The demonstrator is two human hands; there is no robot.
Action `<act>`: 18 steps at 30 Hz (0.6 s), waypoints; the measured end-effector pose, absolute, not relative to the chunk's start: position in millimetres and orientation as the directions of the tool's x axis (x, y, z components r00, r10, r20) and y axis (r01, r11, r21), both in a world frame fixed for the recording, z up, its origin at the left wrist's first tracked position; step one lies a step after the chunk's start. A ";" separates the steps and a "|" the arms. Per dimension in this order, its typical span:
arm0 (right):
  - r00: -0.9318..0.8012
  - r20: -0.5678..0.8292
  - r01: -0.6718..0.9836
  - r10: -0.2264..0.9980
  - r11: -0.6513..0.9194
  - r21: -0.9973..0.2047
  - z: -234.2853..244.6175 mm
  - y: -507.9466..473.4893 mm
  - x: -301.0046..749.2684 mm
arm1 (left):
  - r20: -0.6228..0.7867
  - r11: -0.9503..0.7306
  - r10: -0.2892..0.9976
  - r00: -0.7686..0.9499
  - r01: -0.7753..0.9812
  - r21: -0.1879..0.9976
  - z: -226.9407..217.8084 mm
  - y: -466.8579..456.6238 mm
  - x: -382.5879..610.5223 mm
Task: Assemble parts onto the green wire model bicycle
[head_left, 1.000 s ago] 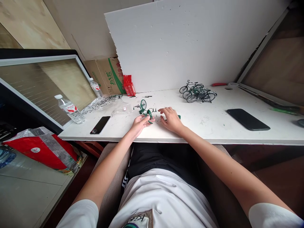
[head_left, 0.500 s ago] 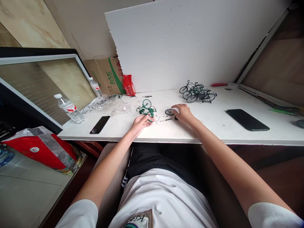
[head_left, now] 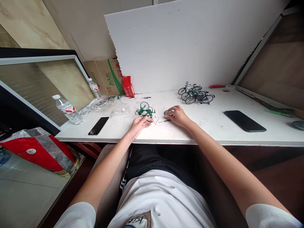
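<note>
A half-built green model bicycle (head_left: 145, 109) with one wheel fitted stands on the white table (head_left: 213, 126). My left hand (head_left: 139, 123) grips its lower frame with pinched fingers. My right hand (head_left: 178, 115) lies just to the right, fingers closed on a small loose wheel (head_left: 166, 112). A thin dark rod (head_left: 164, 120) lies on the table between my hands.
Several finished model bicycles (head_left: 196, 94) stand at the back. One black phone (head_left: 244, 121) lies to the right, another phone (head_left: 98, 125) to the left. Two water bottles (head_left: 67, 110), plastic bags of parts (head_left: 104, 102), a red box (head_left: 128, 86) and a cardboard box (head_left: 105, 76) sit at the left.
My right hand reached out to the right, took the loose wheel and has drawn it back toward the bicycle. My left hand has kept its hold on the frame.
</note>
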State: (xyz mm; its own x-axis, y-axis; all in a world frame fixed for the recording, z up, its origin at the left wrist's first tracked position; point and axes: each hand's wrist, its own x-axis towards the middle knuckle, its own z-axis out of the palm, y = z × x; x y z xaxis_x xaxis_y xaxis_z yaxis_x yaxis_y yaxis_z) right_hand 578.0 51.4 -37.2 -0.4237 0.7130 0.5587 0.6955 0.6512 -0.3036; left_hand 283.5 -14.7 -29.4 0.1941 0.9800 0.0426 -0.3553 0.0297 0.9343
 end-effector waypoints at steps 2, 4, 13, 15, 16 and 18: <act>-0.420 0.555 0.706 0.718 0.643 -0.298 -38.8 51.6 576.3 | 0.043 0.029 0.979 0.197 -0.351 0.936 -28.8 -15.0 283.3; -0.409 0.556 0.721 0.724 0.629 -0.289 -39.9 50.7 573.5 | 0.048 0.024 0.980 0.195 -0.351 0.936 -28.5 -15.3 283.1; -0.356 0.536 0.743 0.766 0.579 -0.334 -40.3 50.6 569.3 | 0.066 -0.001 0.980 0.185 -0.334 0.943 -31.2 -14.7 284.1; -0.352 0.534 0.737 0.769 0.579 -0.348 -38.7 50.1 568.6 | 0.075 -0.011 0.980 0.182 -0.329 0.944 -30.9 -15.7 284.9; -0.347 0.532 0.735 0.772 0.576 -0.357 -37.6 49.5 568.1 | 0.078 -0.015 0.980 0.181 -0.326 0.945 -30.4 -16.4 285.3; -0.338 0.523 0.735 0.782 0.567 -0.372 -34.7 47.7 567.1 | 0.080 -0.020 0.981 0.179 -0.317 0.948 -29.5 -17.6 285.7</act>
